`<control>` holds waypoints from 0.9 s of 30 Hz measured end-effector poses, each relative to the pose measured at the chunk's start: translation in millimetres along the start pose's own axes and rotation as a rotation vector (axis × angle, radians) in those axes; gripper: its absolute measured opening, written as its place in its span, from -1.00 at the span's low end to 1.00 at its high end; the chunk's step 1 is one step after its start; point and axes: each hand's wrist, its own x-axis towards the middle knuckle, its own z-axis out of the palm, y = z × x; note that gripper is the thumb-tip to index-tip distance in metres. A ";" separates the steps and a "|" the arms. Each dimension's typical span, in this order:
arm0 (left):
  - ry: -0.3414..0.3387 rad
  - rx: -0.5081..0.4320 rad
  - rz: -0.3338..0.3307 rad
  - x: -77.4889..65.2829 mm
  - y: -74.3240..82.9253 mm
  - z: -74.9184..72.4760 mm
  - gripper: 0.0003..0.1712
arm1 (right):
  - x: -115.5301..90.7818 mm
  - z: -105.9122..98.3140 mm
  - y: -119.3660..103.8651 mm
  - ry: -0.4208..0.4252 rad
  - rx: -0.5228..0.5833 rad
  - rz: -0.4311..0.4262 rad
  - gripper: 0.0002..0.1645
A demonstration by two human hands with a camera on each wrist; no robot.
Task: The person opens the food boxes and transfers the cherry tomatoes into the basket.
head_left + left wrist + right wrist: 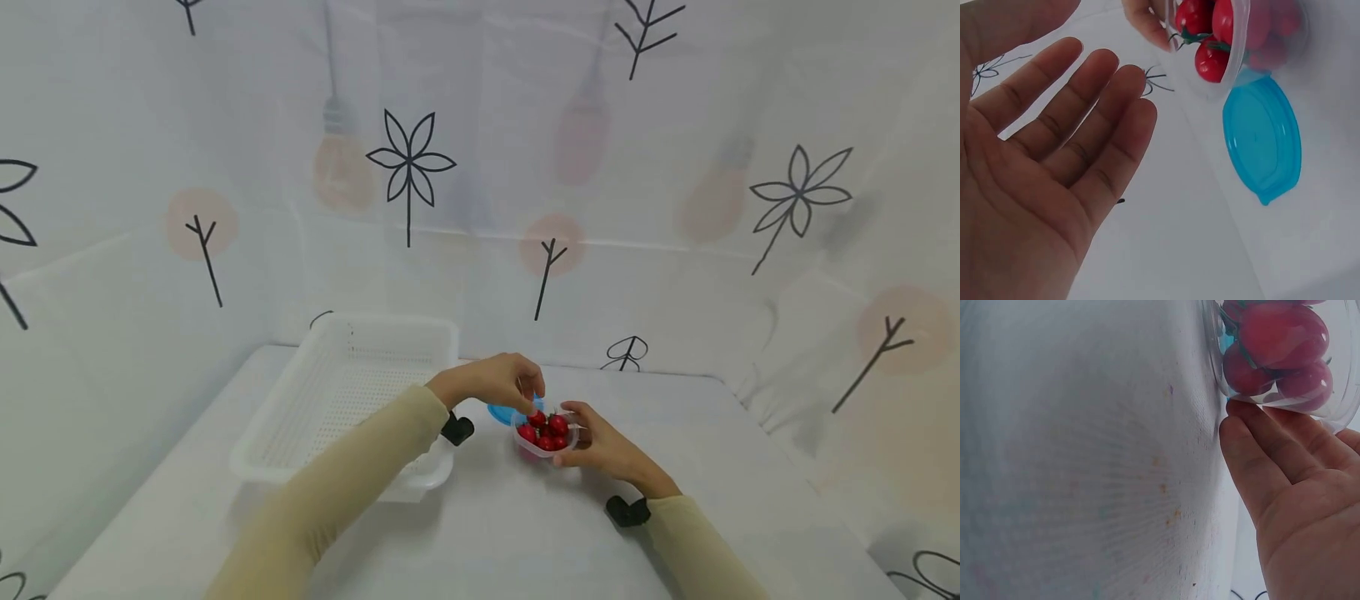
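Note:
A small clear plastic container [534, 451] stands on the table, filled with several red cherry tomatoes [558, 426] with green stems. My right hand [606, 450] holds it from the right, the fingers on its far side and the thumb at its near side. My left hand [497, 382] is over the container's left edge, close to the tomatoes. In the left wrist view its fingers [1102, 131] are loosely extended, with nothing in the palm. A blue lid [1264, 139] lies flat on the table just behind and left of the container.
A large white perforated plastic basket [345, 408] stands on the left side of the white table [525, 542], beside my left forearm. A white cloth [480, 167] printed with flowers and twigs hangs behind the table and at both sides.

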 end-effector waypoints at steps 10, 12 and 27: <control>-0.082 0.103 -0.048 12.5 3.2 20.9 -0.68 | -1.8 -0.2 -0.2 -0.007 0.019 -0.011 0.15; -0.097 0.105 -0.063 14.0 3.5 24.6 -0.69 | -1.8 -0.6 -0.4 -0.012 0.015 -0.011 0.14; -0.122 0.197 -0.077 18.0 5.3 38.2 -0.64 | -3.1 -1.8 2.1 -0.021 -0.016 -0.058 0.09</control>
